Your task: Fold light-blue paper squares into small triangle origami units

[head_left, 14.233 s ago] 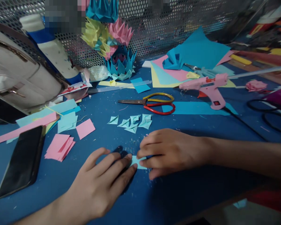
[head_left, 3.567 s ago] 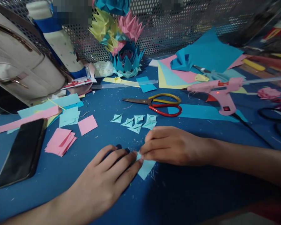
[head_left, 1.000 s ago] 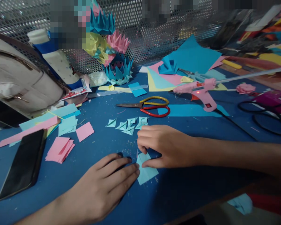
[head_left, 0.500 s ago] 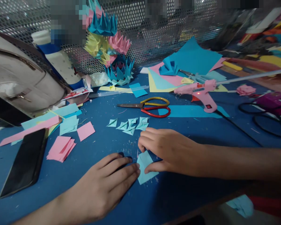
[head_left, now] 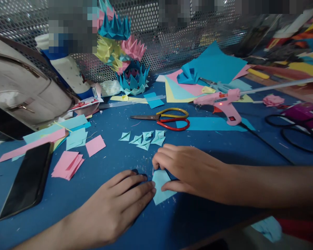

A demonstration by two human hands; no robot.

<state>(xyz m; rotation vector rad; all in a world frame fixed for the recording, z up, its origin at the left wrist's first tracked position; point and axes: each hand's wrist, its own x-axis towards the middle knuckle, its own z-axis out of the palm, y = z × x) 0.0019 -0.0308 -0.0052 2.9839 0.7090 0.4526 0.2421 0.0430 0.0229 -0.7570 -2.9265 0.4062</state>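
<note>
A small light blue paper square (head_left: 161,185) lies on the blue table with its upper edge under my right hand's fingers. My right hand (head_left: 181,170) is closed on it, its index finger curled at the top corner and its thumb across the right side. My left hand (head_left: 125,199) lies flat, fingers stretched out, with the fingertips touching the paper's left edge. Just beyond the hands are several folded light blue paper pieces (head_left: 143,139). Part of the paper's upper right is hidden by the right hand.
Scissors (head_left: 159,118) and a pink glue gun (head_left: 226,100) lie farther back, its cord trailing right. On the left are a phone (head_left: 28,178), pink paper squares (head_left: 67,166) and a white bag (head_left: 23,83). Folded paper flowers (head_left: 133,78) stand at the back.
My right fingers have shifted slightly left and down over the paper's top corner. The crease there shows less than before. My left hand has stayed in place.
</note>
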